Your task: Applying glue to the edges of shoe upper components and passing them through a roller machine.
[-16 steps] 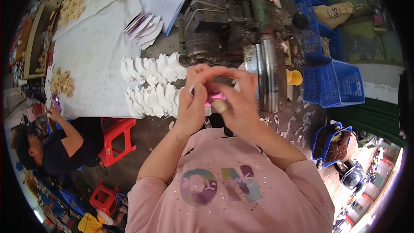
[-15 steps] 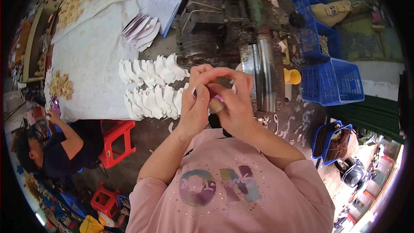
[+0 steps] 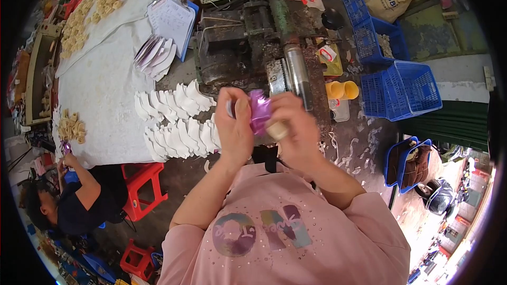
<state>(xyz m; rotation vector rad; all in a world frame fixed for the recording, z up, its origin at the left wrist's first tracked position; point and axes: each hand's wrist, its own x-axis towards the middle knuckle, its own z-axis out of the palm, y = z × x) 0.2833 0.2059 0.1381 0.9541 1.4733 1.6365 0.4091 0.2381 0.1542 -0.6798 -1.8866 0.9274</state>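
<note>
Above the table's near edge, a shiny purple piece [image 3: 260, 111] of thin, foil-like material hangs between my two hands. My left hand [image 3: 236, 129] is closed on its left side, thumb up. My right hand [image 3: 297, 132] is curled at its right side and smeared by motion; a tan covering [image 3: 277, 130] shows on its thumb. Whether the purple piece is folded round something is hidden by the fingers. Left of my hands, white curved cut pieces [image 3: 182, 136] lie overlapping in two rows on the table.
Beyond my hands stands a greasy machine [image 3: 232, 47] with a metal roller [image 3: 298, 74]. Yellow cups [image 3: 348, 90] and blue crates [image 3: 404, 92] are to the right. A clipboard [image 3: 177, 18] lies on the white cloth [image 3: 105, 89]. At left, a co-worker [image 3: 74, 195] sits near a red stool [image 3: 142, 190].
The purple piece, mostly hidden in my fingers before, now shows between my hands. My right hand has moved away from the left, and the view has shifted slightly.
</note>
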